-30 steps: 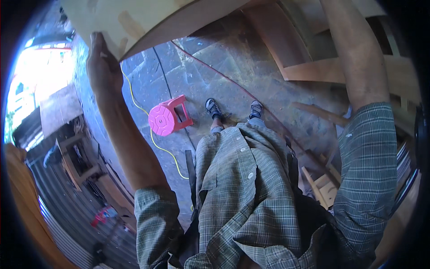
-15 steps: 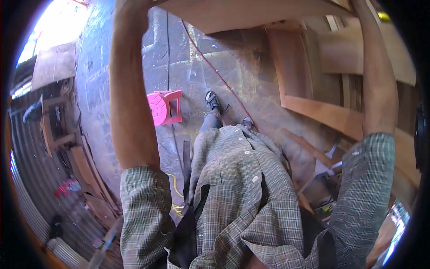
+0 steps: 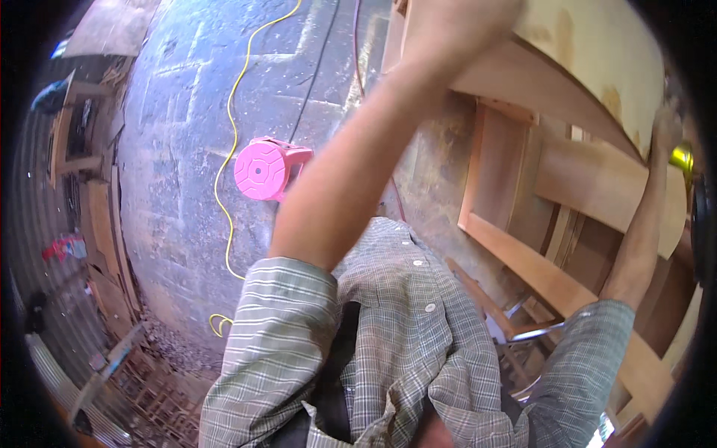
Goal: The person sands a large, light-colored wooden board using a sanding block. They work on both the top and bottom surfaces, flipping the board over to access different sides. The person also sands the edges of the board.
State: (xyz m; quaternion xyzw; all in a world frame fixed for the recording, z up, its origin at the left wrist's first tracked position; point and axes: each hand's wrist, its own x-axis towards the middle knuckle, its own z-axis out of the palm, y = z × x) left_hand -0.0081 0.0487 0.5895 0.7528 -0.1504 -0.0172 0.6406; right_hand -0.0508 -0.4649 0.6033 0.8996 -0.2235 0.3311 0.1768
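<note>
A large wooden panel, pale with brown stains on its upper face, is at the top right. Its curved front edge faces me. My left hand is at the panel's left side, stretched across from the left; motion and the picture's top edge hide its fingers. At the panel's right end, my right hand is closed on the edge, small and near the dark rim of the view. Beneath the panel stands wooden furniture framing with reddish-brown boards.
A pink plastic stool stands on the worn concrete floor to my left. A yellow cord winds past it, and a dark red hose runs nearby. Wood pieces lean along the corrugated wall at far left.
My left arm has swung to the right across my front. The panel has shifted right and its stained upper face now shows. The view has turned, bringing more yellow cord into sight.
</note>
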